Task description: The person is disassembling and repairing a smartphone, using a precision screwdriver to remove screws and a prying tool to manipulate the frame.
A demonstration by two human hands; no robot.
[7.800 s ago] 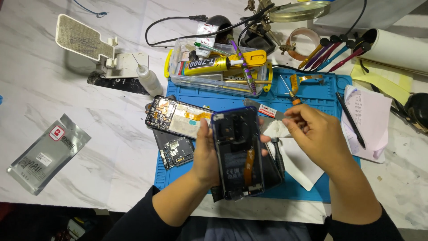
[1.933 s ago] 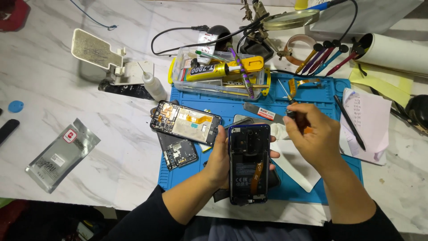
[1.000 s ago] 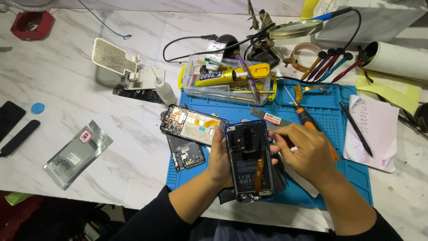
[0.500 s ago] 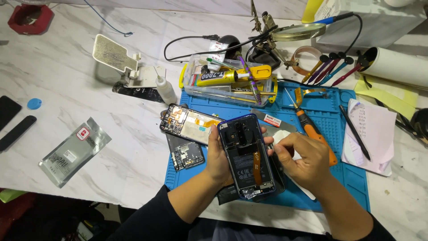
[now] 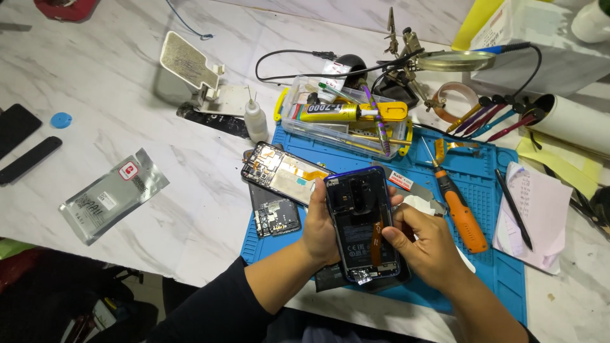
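My left hand (image 5: 319, 232) grips the left edge of an opened dark phone frame (image 5: 362, 223) with a blue rim, held above the blue work mat (image 5: 489, 254). On the frame's right edge rests my right hand (image 5: 424, 244), thumb pressing by an orange flex strip inside it. An orange-handled screwdriver (image 5: 459, 206) lies on the mat just right of that hand. Left of the frame lies a phone screen assembly (image 5: 279, 171), inner side up, and a small black circuit board (image 5: 277, 218).
A clear box of tools with a yellow glue tube (image 5: 346, 114) stands behind the mat. A small white bottle (image 5: 256, 122), a white stand (image 5: 187, 67), a magnifier on clips (image 5: 454, 61), pens in a cup (image 5: 495, 117) and a foil pouch (image 5: 111, 195) surround it.
My right hand put the orange screwdriver down on the mat and came onto the frame's right edge. The frame stays in my left hand, shifting slightly.
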